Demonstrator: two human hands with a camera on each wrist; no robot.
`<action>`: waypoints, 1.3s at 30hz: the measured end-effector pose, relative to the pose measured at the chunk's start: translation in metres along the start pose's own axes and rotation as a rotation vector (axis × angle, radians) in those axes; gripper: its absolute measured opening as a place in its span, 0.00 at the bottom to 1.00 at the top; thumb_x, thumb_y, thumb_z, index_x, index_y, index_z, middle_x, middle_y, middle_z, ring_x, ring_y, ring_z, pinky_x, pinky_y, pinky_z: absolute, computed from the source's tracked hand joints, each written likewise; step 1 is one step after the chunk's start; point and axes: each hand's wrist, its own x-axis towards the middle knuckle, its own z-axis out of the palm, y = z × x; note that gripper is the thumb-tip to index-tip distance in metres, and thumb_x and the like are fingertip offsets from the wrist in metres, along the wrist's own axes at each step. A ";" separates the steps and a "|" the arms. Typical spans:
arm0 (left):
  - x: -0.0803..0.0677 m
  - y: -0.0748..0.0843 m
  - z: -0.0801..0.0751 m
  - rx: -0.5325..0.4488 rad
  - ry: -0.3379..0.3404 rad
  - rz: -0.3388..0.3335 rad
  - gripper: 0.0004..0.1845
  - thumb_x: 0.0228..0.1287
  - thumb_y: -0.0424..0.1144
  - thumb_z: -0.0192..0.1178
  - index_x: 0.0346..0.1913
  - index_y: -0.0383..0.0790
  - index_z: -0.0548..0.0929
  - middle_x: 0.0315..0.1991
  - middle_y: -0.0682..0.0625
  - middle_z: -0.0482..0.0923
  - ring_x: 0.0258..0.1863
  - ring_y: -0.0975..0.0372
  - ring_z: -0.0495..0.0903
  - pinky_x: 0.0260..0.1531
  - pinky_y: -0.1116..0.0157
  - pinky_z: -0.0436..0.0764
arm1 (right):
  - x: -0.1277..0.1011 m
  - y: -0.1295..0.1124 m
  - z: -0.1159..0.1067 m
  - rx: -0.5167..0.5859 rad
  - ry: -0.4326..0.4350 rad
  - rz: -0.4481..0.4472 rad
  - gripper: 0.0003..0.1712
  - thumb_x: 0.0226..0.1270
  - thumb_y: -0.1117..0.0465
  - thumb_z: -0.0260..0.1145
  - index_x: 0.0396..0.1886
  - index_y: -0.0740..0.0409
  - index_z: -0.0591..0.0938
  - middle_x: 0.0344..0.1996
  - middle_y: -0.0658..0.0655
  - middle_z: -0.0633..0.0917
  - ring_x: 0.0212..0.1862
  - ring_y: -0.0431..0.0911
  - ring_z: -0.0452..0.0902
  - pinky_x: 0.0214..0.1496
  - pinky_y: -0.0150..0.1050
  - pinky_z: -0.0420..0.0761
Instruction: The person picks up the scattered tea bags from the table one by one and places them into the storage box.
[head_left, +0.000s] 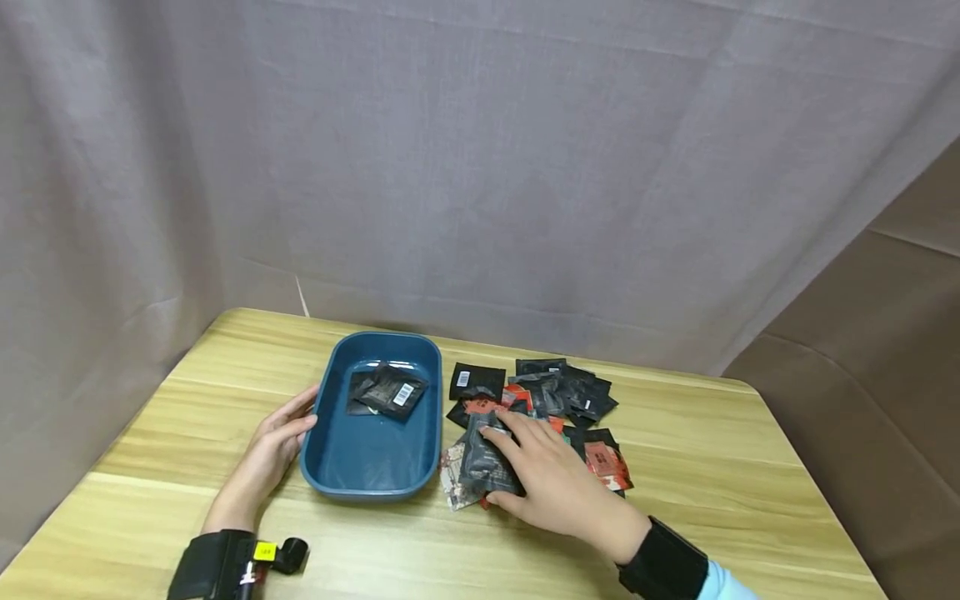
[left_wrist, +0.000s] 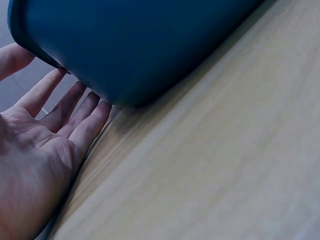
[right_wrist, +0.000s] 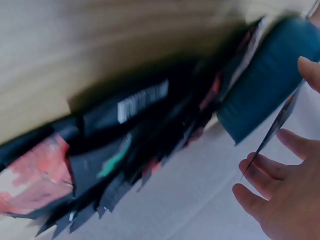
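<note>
My left hand (head_left: 276,442) is at the left side of a blue plastic bin (head_left: 367,492). In the left wrist view, the fingers (left_wrist: 92,122) reach to the outside of its wall and lower edge, slightly bent. Two or so black packets (head_left: 393,392), one with a white barcode label, lie inside the bin. To its right, my right hand (head_left: 551,479) pinches a black foil packet (head_left: 483,458) over a pile of sachets. The right wrist view shows this packet (right_wrist: 280,122) edge-on between thumb and fingers.
Black sachets (head_left: 588,396) overlap at the back right of the pile. Red-printed sachets (head_left: 603,462) lie near the right hand, and a pale patterned one (head_left: 453,479) beside the bin. A grey curtain (head_left: 480,183) hangs behind the wooden table (head_left: 735,500).
</note>
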 end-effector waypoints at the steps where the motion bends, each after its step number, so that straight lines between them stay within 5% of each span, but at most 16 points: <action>1: 0.000 0.000 0.000 0.004 0.002 -0.001 0.33 0.73 0.30 0.50 0.74 0.22 0.51 0.59 0.61 0.70 0.58 0.73 0.71 0.54 0.74 0.74 | 0.002 0.000 -0.002 -0.001 0.011 0.005 0.47 0.60 0.37 0.70 0.74 0.50 0.66 0.72 0.61 0.64 0.71 0.57 0.62 0.70 0.56 0.64; 14: 0.000 0.000 -0.002 -0.016 -0.006 0.012 0.32 0.73 0.30 0.50 0.74 0.23 0.52 0.60 0.60 0.70 0.58 0.72 0.71 0.54 0.74 0.74 | 0.059 -0.022 -0.013 0.055 0.092 -0.052 0.46 0.65 0.34 0.64 0.75 0.50 0.64 0.73 0.60 0.62 0.73 0.55 0.59 0.72 0.53 0.60; 25: -0.001 0.000 -0.005 -0.032 -0.028 0.028 0.32 0.74 0.29 0.49 0.75 0.22 0.52 0.61 0.59 0.70 0.59 0.71 0.72 0.54 0.73 0.75 | 0.097 -0.052 0.000 0.046 0.015 -0.111 0.46 0.65 0.32 0.61 0.76 0.51 0.64 0.74 0.61 0.61 0.73 0.54 0.57 0.74 0.51 0.58; 39: -0.002 0.000 -0.002 -0.034 -0.016 0.018 0.32 0.73 0.29 0.49 0.74 0.21 0.51 0.60 0.60 0.71 0.58 0.71 0.73 0.53 0.73 0.76 | 0.139 -0.039 0.008 -0.036 -0.073 -0.090 0.45 0.66 0.32 0.61 0.75 0.51 0.66 0.73 0.62 0.64 0.73 0.54 0.58 0.74 0.52 0.57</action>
